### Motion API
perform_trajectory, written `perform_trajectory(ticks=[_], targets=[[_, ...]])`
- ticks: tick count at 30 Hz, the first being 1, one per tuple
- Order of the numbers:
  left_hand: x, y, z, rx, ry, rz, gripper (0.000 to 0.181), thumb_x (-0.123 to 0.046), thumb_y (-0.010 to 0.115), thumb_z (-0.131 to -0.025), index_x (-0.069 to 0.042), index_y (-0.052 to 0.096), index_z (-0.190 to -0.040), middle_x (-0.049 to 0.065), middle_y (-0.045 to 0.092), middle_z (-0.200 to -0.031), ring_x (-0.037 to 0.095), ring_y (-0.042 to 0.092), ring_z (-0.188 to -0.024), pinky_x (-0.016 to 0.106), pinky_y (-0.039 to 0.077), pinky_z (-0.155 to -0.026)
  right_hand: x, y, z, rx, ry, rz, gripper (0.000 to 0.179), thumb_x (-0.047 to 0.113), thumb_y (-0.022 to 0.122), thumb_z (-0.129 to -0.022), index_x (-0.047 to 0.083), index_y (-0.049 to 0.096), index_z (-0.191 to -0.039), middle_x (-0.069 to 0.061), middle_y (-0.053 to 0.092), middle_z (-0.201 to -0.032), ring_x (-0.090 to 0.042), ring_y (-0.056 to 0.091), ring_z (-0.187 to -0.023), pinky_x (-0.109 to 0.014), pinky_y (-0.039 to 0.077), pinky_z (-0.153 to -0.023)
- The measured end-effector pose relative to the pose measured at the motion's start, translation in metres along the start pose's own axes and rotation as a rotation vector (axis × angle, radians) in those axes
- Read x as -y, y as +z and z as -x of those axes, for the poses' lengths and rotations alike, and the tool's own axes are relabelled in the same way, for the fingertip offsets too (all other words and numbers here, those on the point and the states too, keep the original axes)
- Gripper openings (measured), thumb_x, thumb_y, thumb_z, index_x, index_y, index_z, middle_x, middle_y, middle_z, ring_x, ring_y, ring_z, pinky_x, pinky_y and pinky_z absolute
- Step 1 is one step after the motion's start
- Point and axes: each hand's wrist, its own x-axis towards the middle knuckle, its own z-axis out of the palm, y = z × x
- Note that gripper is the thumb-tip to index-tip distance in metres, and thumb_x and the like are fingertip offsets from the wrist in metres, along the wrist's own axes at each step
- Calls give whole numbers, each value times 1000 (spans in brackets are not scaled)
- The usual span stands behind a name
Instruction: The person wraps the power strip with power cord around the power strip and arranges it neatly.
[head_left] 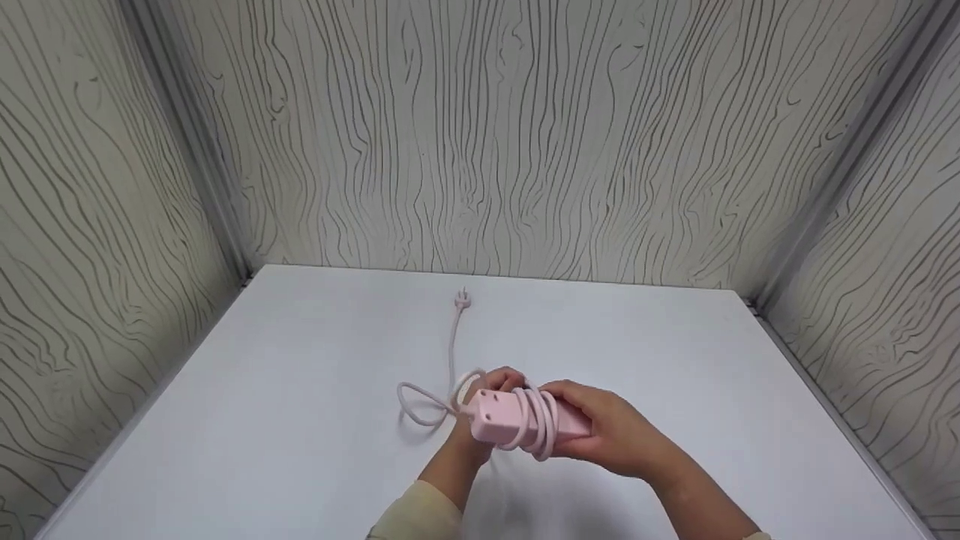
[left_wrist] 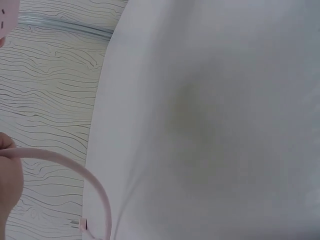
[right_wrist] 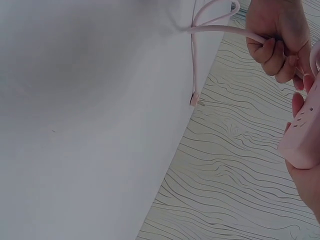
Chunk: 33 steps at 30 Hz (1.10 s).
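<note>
Right hand (head_left: 619, 431) wrapped around one end of a pink power strip (head_left: 495, 416), raised over the surface (head_left: 300, 360). Several turns of cord (head_left: 543, 420) circle the strip just left of the right hand. Left hand (right_wrist: 285, 30), partly behind the strip: fingers curled tight on the cord. Loose loop left of both hands; plug (head_left: 463, 299) on the surface beyond them.

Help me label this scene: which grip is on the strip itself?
The right grip, whose fingers curl round the strip; the left grip instead holds the cord.
</note>
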Motion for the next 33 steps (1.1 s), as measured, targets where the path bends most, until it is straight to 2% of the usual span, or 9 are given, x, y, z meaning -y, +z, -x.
perform_trajectory(ticks=[5, 9, 11, 13, 17, 19, 24, 28, 33], targets=[[1, 4, 4, -45, -20, -138, 18, -10, 52, -90, -7, 59, -106, -4, 60, -94, 14, 52, -86, 27, 41, -76, 3, 3, -2, -83, 55, 105, 56, 53, 69, -72, 32, 49, -120, 17, 58, -107, -6, 54, -87, -32, 47, -77], [5, 5, 6, -59, -132, -149, 10, -12, 49, -90, -12, 57, -85, -4, 52, -72, 12, 45, -62, 24, 36, -55, 3, 4, -3, -143, 87, 200, 68, 50, 71, -72, 33, 43, -131, 10, 60, -110, -10, 55, -92, -37, 46, -78], [7, 5, 7, -51, -177, -97, 20, -19, 45, -93, -14, 51, -74, -3, 45, -64, 11, 38, -54, 22, 31, -49, 3, 4, -3, -166, 108, 216, 69, 48, 71, -72, 37, 42, -134, 7, 59, -117, -14, 56, -100, -41, 45, -82], [11, 4, 8, -33, -191, -109, 27, -25, 42, -94, -15, 46, -69, -3, 41, -61, 12, 36, -52, 22, 30, -48, 3, 4, -4, -187, 133, 227, 68, 47, 72, -71, 42, 43, -132, 7, 56, -123, -17, 54, -108, -45, 43, -87], [13, 3, 10, -13, -187, -168, 28, -32, 41, -95, -13, 49, -75, -1, 42, -63, 14, 37, -53, 23, 32, -50, 3, 6, -6, -205, 193, 211, 64, 49, 72, -70, 46, 45, -128, 9, 55, -125, -17, 54, -108, -47, 43, -87], [14, 3, 11, -13, -185, -213, 23, -32, 42, -96, -14, 54, -88, -2, 46, -68, 12, 41, -57, 22, 36, -53, 4, 7, -6, -219, 242, 188, 64, 50, 72, -70, 48, 44, -128, 8, 55, -125, -16, 54, -105, -48, 43, -86], [14, 5, 13, -2, -122, -423, 31, -31, 44, -96, -20, 44, -125, -4, 50, -75, 9, 46, -65, 23, 43, -59, 6, 8, -9, -273, 328, 134, 63, 47, 72, -72, 45, 45, -128, 3, 57, -122, -15, 55, -94, -46, 45, -81], [11, 7, 16, 20, -70, -648, 24, -26, 43, -97, -17, 46, -119, -6, 45, -66, 8, 42, -57, 24, 38, -51, 5, 9, -10, -300, 372, 135, 64, 44, 72, -73, 39, 45, -131, -1, 58, -119, -17, 55, -87, -43, 46, -75], [9, 10, 20, 59, -60, -822, 13, -20, 42, -97, -16, 51, -106, -9, 48, -68, 5, 43, -58, 24, 39, -54, 2, 12, -11, -339, 420, 148, 65, 41, 71, -76, 32, 43, -134, -6, 60, -115, -20, 54, -83, -42, 45, -70]])
